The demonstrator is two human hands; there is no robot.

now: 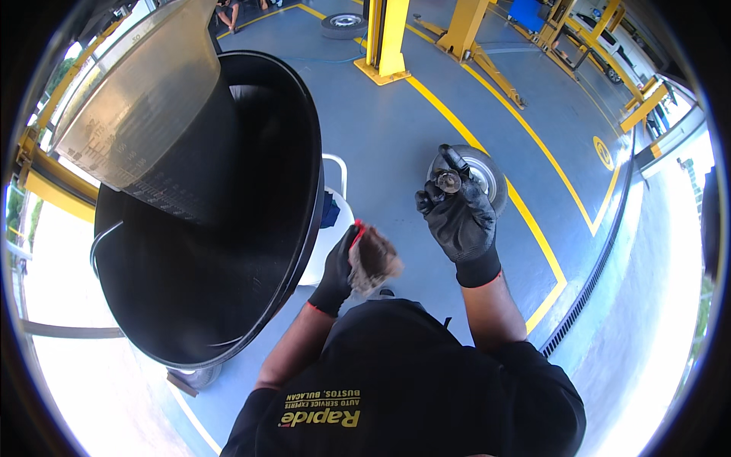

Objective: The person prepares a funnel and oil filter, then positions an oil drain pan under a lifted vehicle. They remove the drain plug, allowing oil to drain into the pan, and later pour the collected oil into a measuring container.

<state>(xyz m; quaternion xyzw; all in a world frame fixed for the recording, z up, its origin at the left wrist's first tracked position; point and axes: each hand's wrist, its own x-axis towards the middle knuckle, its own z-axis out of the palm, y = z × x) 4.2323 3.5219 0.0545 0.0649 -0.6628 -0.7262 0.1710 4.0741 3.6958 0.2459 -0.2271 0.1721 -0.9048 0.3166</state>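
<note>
My right hand [464, 228], in a black glove, is raised in front of me. Its fingers are closed on a small round metal part [448, 181], dark and greasy-looking; its exact kind does not show. Lower and to the left, my gloved left hand [336, 266] grips a crumpled rag [375, 260], stained brown and grey. Just left of that hand stands a big black drain bowl [251, 266]. A translucent measuring tank [148, 91] with scale marks rises by the bowl, its lower part dark.
A white container [324, 255] with dark cloth stands between the bowl and my left hand. A wheel [491, 179] lies on the floor beyond my right hand. Yellow lift posts [388, 42], another wheel [344, 24] and a person's hand [231, 27] are farther off. A floor drain grate [590, 293] runs along the right.
</note>
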